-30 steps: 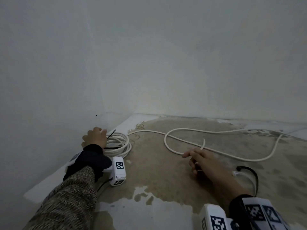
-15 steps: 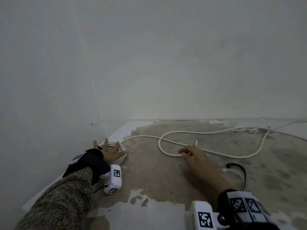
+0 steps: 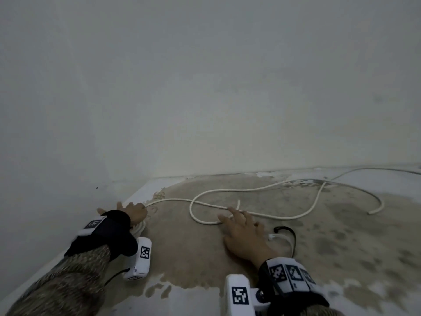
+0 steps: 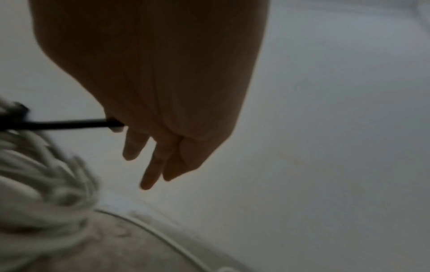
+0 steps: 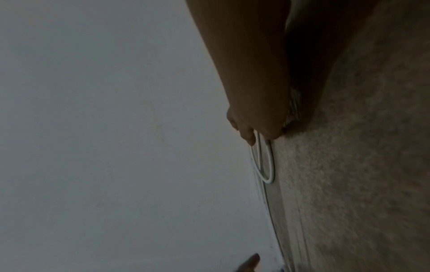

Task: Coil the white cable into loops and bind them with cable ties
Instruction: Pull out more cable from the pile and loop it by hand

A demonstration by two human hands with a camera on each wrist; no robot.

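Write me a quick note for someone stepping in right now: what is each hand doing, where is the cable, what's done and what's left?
Left hand: fingers straight, resting flat on the coiled bundle by the wall. A black cable tie sticks out from the bundle beside the hand.
Right hand: lying on the floor, fingertips at the loose white cable; whether it grips the cable is unclear.
Done: part of the cable is coiled, with one tie on it.
Left: a long loose stretch runs across the floor to the right and needs coiling and binding. More ties lie just right of the right hand.
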